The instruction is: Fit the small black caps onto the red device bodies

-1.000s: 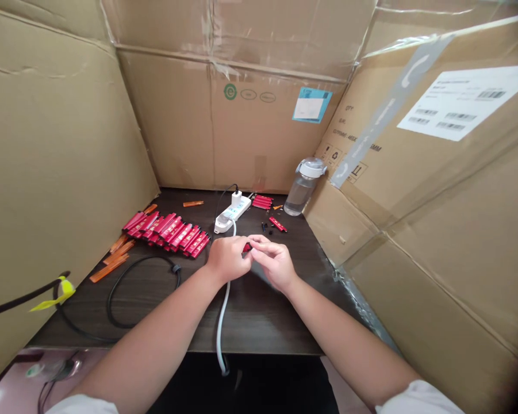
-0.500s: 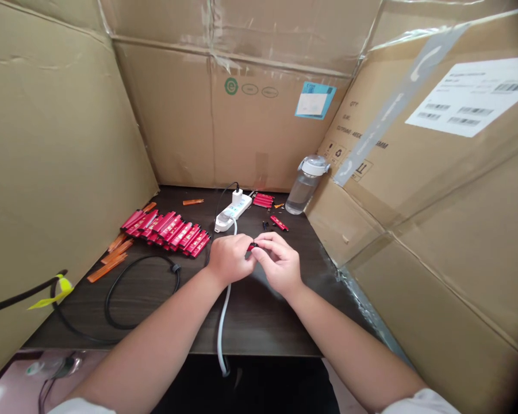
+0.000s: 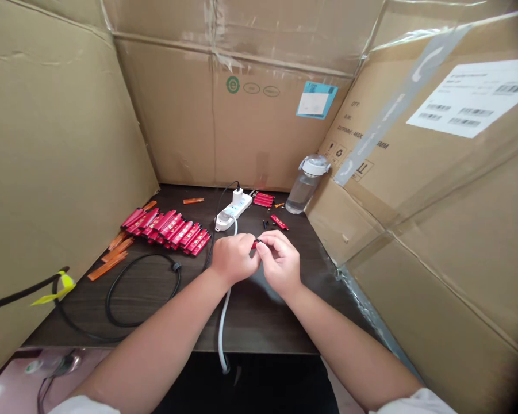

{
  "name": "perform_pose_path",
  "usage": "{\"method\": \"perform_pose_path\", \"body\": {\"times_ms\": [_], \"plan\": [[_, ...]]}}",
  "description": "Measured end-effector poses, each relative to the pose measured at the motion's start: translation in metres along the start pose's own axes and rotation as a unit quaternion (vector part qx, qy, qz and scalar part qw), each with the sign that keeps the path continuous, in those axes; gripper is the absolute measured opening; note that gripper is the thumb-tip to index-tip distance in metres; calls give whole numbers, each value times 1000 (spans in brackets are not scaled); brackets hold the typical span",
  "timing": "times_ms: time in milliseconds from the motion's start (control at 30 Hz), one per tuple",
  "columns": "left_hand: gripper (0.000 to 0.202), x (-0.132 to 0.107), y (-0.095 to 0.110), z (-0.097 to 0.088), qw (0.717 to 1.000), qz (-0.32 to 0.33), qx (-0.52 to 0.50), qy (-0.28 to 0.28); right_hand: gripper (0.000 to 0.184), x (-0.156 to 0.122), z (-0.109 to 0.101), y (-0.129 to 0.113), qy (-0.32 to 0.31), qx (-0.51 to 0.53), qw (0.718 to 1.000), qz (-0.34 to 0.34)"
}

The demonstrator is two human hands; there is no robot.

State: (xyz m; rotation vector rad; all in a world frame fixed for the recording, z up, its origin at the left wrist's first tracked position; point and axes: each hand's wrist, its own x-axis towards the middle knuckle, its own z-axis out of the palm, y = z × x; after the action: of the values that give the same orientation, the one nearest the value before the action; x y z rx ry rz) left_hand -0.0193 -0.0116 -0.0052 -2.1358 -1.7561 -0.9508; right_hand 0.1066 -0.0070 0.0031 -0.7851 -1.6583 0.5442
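Note:
My left hand (image 3: pixel 234 259) is closed around a slim red stick (image 3: pixel 254 244), most of which its fingers hide. At the stick's black end, the fingertips of my right hand (image 3: pixel 281 261) are pinched together and meet the left hand. Whether the right fingers hold a separate small piece cannot be made out. Left of the hands lies a pile of red sticks (image 3: pixel 168 229) with black ends and gold print. A single red stick (image 3: pixel 279 222) rests beyond the right hand, beside small black pieces (image 3: pixel 265 224). More red sticks (image 3: pixel 264 199) lie together farther back.
A white power strip (image 3: pixel 233 211) with plugs sits behind the hands, its white cable (image 3: pixel 222 330) running beneath them. At the back right stands a water bottle (image 3: pixel 304 187). Orange strips (image 3: pixel 112 259) and a looped black cable (image 3: pixel 107 302) lie at left. Cardboard walls (image 3: pixel 176 115) enclose the dark table (image 3: pixel 267 322).
Both hands stay together, having shifted very slightly to the right. The right fingertips have closed in on the stick's black end.

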Motion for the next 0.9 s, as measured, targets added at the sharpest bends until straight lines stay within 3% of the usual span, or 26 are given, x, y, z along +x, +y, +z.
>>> {"method": "perform_pose_path", "body": {"times_ms": [200,333,500,633,733,900], "plan": [[21,-1,0,-2,999,13,-9,35,10,5,-1,-2,-27,7,1000,-9],[22,-1,1,-4,1000,1,-9,17,10,9,-4,-3,-61,26,998,-16],[24,0,5,-4,999,-15,-7,-34,10,11,-5,0,-63,9,997,-38],[27,5,5,-5,993,-76,3,-89,9,12,-4,10,-46,-26,997,-57],[29,9,-1,-7,981,-99,-25,-164,15,16,-10,22,-117,-47,987,-95],[30,12,-8,-9,962,-74,-89,-247,22,21,-24,34,-238,-57,955,-168]]}}
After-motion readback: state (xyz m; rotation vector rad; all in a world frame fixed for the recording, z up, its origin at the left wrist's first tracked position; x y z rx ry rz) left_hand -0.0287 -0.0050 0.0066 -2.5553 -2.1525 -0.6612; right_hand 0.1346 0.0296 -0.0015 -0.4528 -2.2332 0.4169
